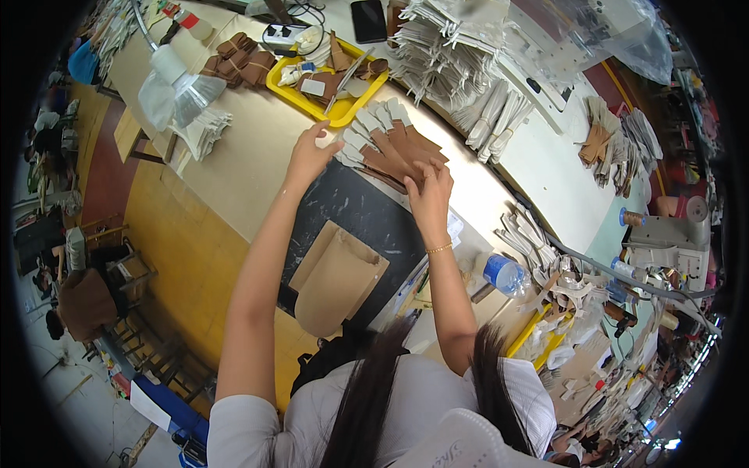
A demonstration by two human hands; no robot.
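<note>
A fanned row of brown and white flat strips (399, 148), like cut leather or fabric pieces, lies on the bright worktable. At the row's right end my right hand (431, 196) has its thumb and curled fingers around the edges of the brown pieces. My left hand (309, 160) is beside the row's left end, thumb and fingers apart, with nothing seen in it. Just beyond it stands a yellow tray (337, 121) holding brown scraps, a white roll and metal tools. Nearer me, a tan cardboard-like piece (343, 277) rests on a dark board (312, 234).
A lamp (173, 74) and bundled brown pieces (242, 61) are at the far left. Tall white strip stacks (449, 51) stand beyond the row. On the right are a plastic bottle (505, 274), another yellow tray (538, 335) and loose white strips (527, 234).
</note>
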